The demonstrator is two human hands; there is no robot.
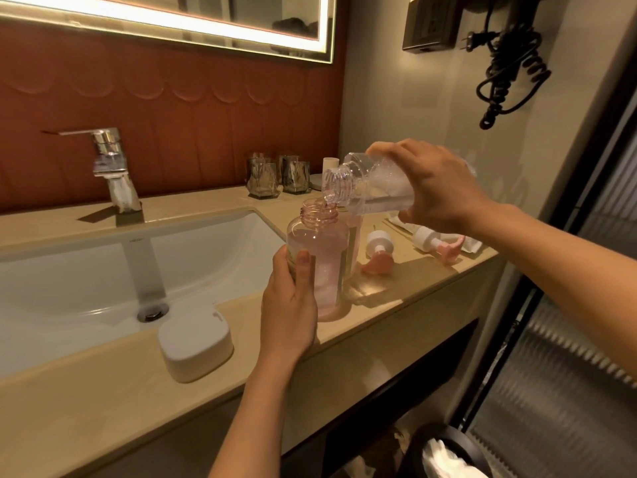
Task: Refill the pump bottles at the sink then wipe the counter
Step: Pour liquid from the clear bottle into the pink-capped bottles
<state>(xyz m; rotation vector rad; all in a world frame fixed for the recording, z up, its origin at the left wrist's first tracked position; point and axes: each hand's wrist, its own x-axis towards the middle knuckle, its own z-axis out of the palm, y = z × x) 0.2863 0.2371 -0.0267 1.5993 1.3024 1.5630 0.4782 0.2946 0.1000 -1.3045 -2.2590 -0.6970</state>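
The right hand (434,188) is gripping a clear bottle (368,188), tipping its open neck over the mouth of a pink bottle (324,257) as liquid is running in. The left hand (289,305) is clasping the pink bottle, which is standing upright on the bench (103,401) near its front edge, right of the sink (86,270). Two pump heads (377,253) are lying behind it toward the right end.

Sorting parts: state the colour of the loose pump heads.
Pink nozzles on white collars, head view.
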